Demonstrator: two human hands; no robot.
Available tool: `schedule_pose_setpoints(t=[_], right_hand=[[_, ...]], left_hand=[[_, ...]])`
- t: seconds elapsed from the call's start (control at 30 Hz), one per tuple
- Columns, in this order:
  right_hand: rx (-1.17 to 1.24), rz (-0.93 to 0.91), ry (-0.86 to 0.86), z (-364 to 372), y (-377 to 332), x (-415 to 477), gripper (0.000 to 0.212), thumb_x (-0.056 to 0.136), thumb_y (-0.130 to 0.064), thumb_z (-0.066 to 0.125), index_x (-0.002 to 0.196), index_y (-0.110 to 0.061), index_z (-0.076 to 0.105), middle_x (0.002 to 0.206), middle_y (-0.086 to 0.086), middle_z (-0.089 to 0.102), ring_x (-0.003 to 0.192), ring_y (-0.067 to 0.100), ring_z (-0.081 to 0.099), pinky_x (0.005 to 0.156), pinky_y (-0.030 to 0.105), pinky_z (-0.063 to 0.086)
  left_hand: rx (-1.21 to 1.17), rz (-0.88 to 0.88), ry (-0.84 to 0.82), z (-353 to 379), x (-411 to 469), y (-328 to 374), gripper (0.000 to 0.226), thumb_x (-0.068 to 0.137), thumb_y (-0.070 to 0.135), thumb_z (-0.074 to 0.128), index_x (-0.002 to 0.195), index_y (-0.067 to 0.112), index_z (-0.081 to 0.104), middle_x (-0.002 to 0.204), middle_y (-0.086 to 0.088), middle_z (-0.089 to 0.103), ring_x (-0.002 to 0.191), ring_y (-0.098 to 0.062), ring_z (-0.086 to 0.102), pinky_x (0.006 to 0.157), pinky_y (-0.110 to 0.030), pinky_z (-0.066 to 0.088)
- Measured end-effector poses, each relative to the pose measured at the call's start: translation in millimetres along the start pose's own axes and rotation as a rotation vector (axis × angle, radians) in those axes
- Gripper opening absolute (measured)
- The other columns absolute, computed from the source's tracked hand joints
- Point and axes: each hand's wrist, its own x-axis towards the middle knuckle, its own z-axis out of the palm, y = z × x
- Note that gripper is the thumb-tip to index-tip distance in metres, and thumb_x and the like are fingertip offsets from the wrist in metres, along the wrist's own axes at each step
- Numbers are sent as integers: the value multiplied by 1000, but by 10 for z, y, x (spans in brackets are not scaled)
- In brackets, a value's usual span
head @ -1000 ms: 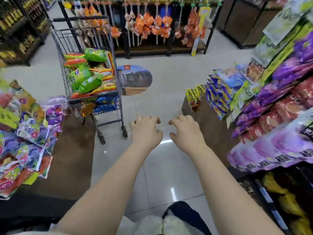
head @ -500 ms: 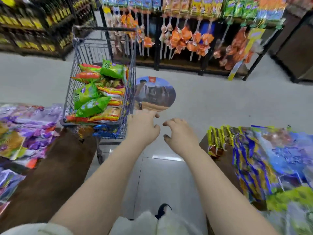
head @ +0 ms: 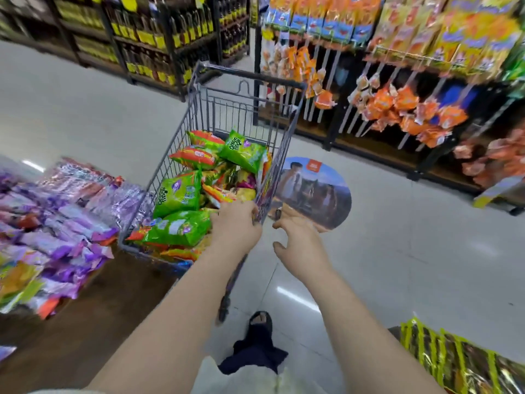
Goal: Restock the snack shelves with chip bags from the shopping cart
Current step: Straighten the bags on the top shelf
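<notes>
Green and orange chip bags [head: 181,227] lay heaped in the shopping cart [head: 199,115]. Left hand [head: 237,227] reached over its near corner, fingers curled, gripping nothing visible; right hand [head: 301,245] hovered beside, fingers spread.

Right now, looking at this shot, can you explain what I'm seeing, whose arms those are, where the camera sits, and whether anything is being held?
This is one picture from a wide-angle camera worn on a person's head, looking forward and down in a shop aisle. The two bare arms are that person's own. The left hand reaches over the near edge of a wire shopping cart piled with green chip bags and orange ones. The right hand hovers open beside the cart, empty. I cannot tell whether the left hand grips anything. Purple snack packs fill the shelf on the left.
</notes>
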Motion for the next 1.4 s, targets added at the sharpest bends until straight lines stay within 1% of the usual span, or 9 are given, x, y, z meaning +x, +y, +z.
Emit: schedule_pose_setpoints(t=[0.13,0.27,0.43,0.8,0.93,1.1,1.2,1.27,1.4], right_hand=[[-169,-37,-7,-185,37,1097,25,83,-23,60,108,-22,61,110,0,60,108,29,50,86,39,43],[-130,-46,2,-259,107,1998,26,79,-19,56,104,-23,64,105,3,61,103,32,52,77,39,44],[-83,-113,-171,-137,210,2817,39,82,-21,62,121,-21,61,116,4,59,113,30,48,92,41,46],[-157,-245,-515,758,548,4807,51,82,-25,67,130,-17,53,128,10,56,121,30,49,95,39,44],[-186,-215,-555,957,815,5519,46,84,-27,67,125,-16,52,124,12,55,118,35,51,93,41,45],[-212,-159,-667,1167,1129,6074,53,90,-23,61,137,-5,42,131,24,50,123,40,46,99,43,41],[-56,-89,-743,1263,1218,6159,52,90,-23,62,134,-1,45,131,25,50,123,40,48,99,43,41],[36,-61,-797,1324,1271,6148,42,89,-22,64,124,-4,52,124,23,57,116,38,55,93,43,46],[122,-59,-790,1376,1382,6062,40,90,-16,62,127,-6,53,121,17,63,112,33,59,90,38,47]], left_hand=[[18,-66,13,-144,981,-64,30,85,32,59,114,30,62,114,-4,62,115,-31,50,96,-46,41],[-28,-133,46,-269,1813,-208,27,85,30,60,112,30,65,113,0,65,114,-29,51,93,-46,41],[-28,-253,18,-144,2345,-455,30,86,31,61,116,30,64,112,-2,65,114,-29,50,97,-48,40],[-44,-698,-161,486,3350,-907,32,86,25,58,117,26,62,118,-7,59,120,-30,45,98,-45,36],[-212,-796,-252,806,3814,-887,35,86,29,60,120,26,58,115,-6,64,111,-30,55,87,-39,46],[-729,-1044,-374,1257,4283,-763,65,88,42,68,141,17,40,119,-9,60,85,-21,61,61,-27,44],[-913,-1155,-355,1521,4438,-669,84,85,46,71,150,15,29,143,-10,46,114,-26,57,89,-36,52],[-1030,-1190,-268,1633,4482,-614,86,84,44,73,151,14,27,146,-9,45,123,-28,53,103,-43,46],[-1241,-1248,-77,1752,4510,-525,76,87,24,73,148,8,30,138,-9,51,111,-21,54,94,-32,44]])
